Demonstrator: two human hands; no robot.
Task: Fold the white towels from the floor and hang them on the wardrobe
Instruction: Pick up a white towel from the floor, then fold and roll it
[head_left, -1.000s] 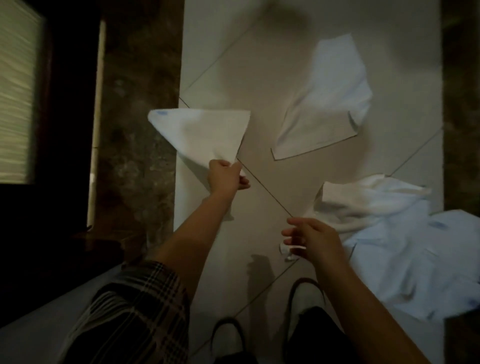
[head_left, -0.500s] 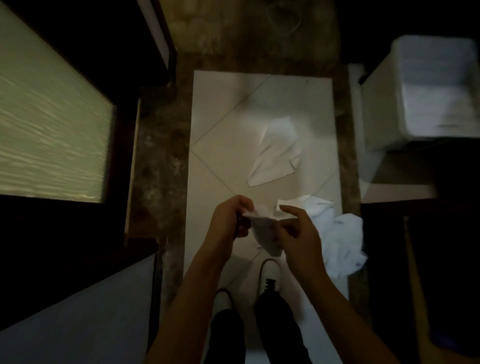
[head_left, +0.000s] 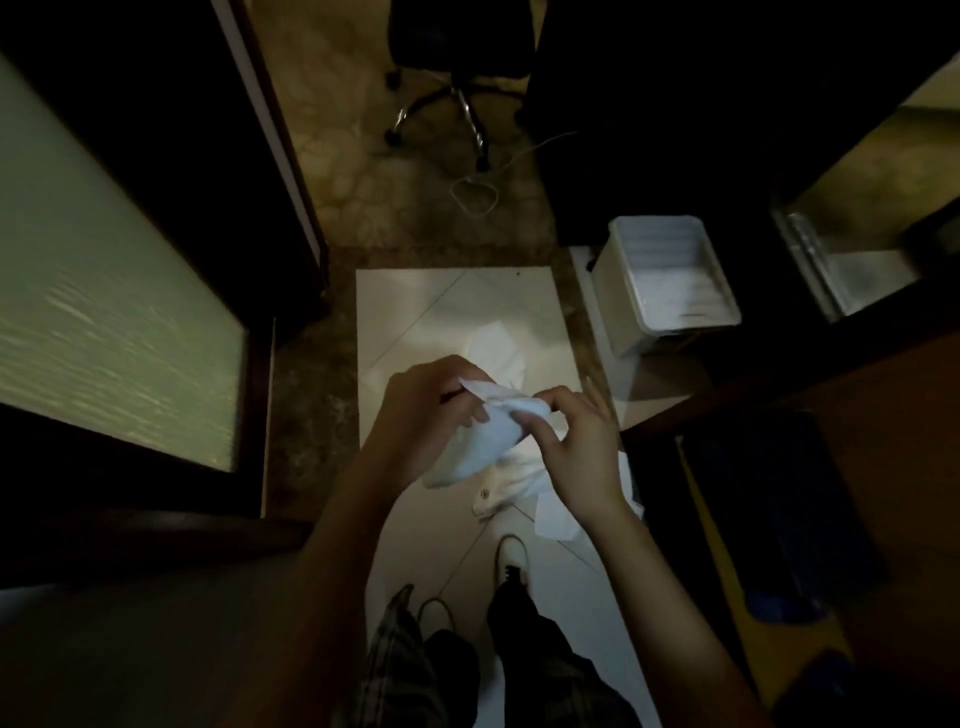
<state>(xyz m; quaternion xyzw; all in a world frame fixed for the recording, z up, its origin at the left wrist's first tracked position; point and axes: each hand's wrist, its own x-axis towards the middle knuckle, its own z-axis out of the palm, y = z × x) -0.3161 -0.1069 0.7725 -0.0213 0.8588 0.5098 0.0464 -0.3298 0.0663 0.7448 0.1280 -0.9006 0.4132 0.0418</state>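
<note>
left hand, right hand, both gripping white towel

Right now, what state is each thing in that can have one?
Left hand: grips the held towel.
Right hand: pinches the held towel.
Held towel: bunched between both hands, not yet folded flat.
Towels on floor: crumpled, unfolded.
White bin: upright, lid off.
Office chair: standing, unoccupied.
</note>
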